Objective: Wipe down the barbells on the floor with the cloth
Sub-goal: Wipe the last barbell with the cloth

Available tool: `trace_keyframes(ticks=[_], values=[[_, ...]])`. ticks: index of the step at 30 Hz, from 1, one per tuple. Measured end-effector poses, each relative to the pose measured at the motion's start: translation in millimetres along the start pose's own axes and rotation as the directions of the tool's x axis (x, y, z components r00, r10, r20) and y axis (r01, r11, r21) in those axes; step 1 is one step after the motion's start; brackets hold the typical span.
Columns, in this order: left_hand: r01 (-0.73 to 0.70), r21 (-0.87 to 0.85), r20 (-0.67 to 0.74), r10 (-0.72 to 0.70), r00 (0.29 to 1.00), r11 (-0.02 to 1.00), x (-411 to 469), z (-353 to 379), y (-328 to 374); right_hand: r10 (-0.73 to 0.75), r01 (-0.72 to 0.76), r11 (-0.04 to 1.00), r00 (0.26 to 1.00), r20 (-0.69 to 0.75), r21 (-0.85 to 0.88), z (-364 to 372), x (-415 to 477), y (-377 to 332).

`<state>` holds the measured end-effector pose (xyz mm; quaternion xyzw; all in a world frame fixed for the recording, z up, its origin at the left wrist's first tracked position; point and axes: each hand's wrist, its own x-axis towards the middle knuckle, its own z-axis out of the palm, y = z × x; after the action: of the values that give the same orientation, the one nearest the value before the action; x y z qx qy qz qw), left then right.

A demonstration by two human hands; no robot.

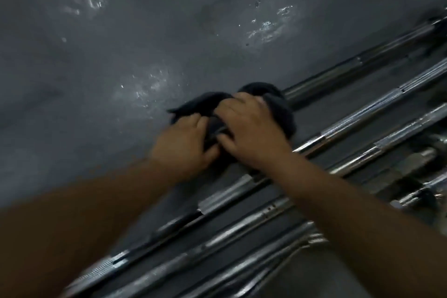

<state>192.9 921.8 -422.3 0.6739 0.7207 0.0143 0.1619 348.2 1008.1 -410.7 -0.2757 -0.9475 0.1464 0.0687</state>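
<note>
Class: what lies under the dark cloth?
A barbell: its shaft emerges upper right of the dark cloth, which the left hand and right hand grip; the stretch beneath is hidden.

Floor (121,31): under everything, stretching left of and behind the barbells.
Barbells (362,116): side by side on the floor, running near-left to far-right.
Cloth (280,113): on the leftmost barbell (338,72).
Left grip (186,143): on the cloth's left end.
Right grip (251,128): on the cloth, just right of the left grip.

Middle of topmost barbell (338,72) beneath dark cloth (280,109); bar ends off-frame.
</note>
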Motion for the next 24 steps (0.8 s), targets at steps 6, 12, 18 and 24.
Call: trace_keyframes(ticks=[6, 12, 18, 24], values=[[0.115, -0.161, -0.029, -0.122, 0.992, 0.980, -0.6, 4.5, 3.9, 0.713, -0.749, 0.660, 0.606, -0.353, 0.046, -24.2, -29.6, 137.2], [0.190, -0.265, -0.097, -0.222, 0.970, 0.945, 4.9, 6.1, 3.8, 0.349, -0.350, 0.937, 0.927, -0.139, 0.013, 1.3, -10.7, 13.9], [0.137, -0.204, -0.113, -0.162, 0.980, 0.969, -2.4, 9.6, 9.7, 0.327, -0.344, 0.930, 0.935, -0.136, -0.129, -9.5, -27.9, 97.9], [0.187, -0.235, -0.119, -0.219, 0.969, 0.954, 0.0, 9.6, 8.5, 0.429, -0.431, 0.902, 0.884, -0.188, 0.031, 6.3, 0.1, 19.1]])
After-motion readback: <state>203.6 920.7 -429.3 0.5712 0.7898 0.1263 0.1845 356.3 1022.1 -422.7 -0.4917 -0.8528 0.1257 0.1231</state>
